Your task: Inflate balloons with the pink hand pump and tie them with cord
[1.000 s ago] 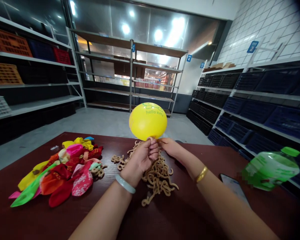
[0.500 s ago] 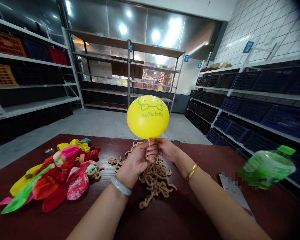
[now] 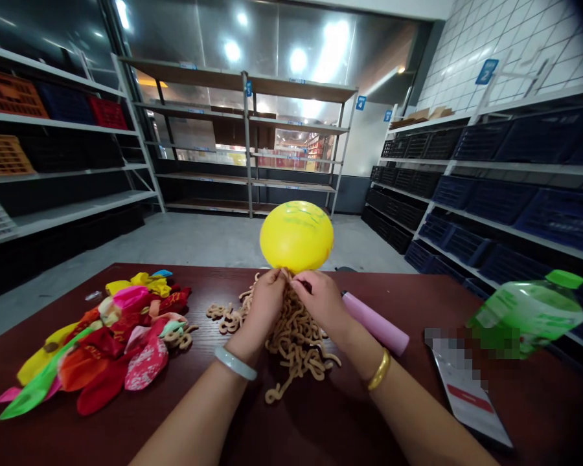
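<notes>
A blown-up yellow balloon (image 3: 296, 238) with green print stands above my hands, its neck downward and tilted slightly to the right. My left hand (image 3: 268, 299) is closed, thumb and fingers pinching the balloon's neck. Beside it, my right hand (image 3: 320, 299) is also closed, its fingertips at the same neck. The neck is mostly hidden behind the fingers, and any small item there cannot be made out. Directly below both hands lies a heap of tan rubber bands (image 3: 296, 353), or similar curly loops, on the dark red-brown table (image 3: 199, 414).
Flat, uninflated balloons (image 3: 111, 340) in many colours pile up at left. Right of my hands lie a pink cylinder (image 3: 376, 323), a phone-like slab (image 3: 471, 395) and a green plastic bottle (image 3: 529, 317). Shelving (image 3: 245, 149) with crates surrounds the table.
The balloon has dropped slightly, shifted right and turned, so its print shows less. My right hand has moved closer over the neck. The pink cylinder has come into sight beside my right forearm.
</notes>
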`<action>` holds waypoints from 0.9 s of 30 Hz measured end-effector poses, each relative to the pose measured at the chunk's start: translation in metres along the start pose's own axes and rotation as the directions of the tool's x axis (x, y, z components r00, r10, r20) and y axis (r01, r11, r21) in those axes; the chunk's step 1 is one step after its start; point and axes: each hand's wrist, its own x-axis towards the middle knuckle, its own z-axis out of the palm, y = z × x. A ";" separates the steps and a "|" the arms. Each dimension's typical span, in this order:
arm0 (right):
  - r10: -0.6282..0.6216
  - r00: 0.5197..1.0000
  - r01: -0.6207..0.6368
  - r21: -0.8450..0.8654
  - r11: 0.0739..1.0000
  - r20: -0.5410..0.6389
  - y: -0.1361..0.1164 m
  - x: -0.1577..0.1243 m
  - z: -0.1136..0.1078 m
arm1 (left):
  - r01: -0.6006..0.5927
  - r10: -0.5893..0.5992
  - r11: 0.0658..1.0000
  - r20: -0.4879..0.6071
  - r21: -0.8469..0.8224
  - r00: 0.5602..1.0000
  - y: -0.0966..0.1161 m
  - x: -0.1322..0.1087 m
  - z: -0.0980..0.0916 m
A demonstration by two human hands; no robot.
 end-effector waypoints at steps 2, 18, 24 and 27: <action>-0.081 0.996 0.080 -0.019 0.997 -0.031 0.000 -0.003 -0.002 | -0.043 0.043 0.999 0.000 0.024 0.999 -0.005 0.001 0.000; 0.014 0.989 0.026 0.269 0.963 -0.144 0.015 -0.007 -0.017 | -0.384 0.289 0.643 0.254 0.663 0.923 -0.010 -0.015 0.004; 0.171 0.984 -0.145 0.314 0.938 -0.056 0.015 -0.007 -0.018 | -0.447 0.348 0.250 0.351 0.859 0.869 -0.003 -0.019 0.005; 0.223 0.975 -0.213 0.278 0.937 -0.007 0.013 -0.007 -0.019 | -0.425 0.334 0.062 0.383 0.903 0.862 0.001 -0.021 0.006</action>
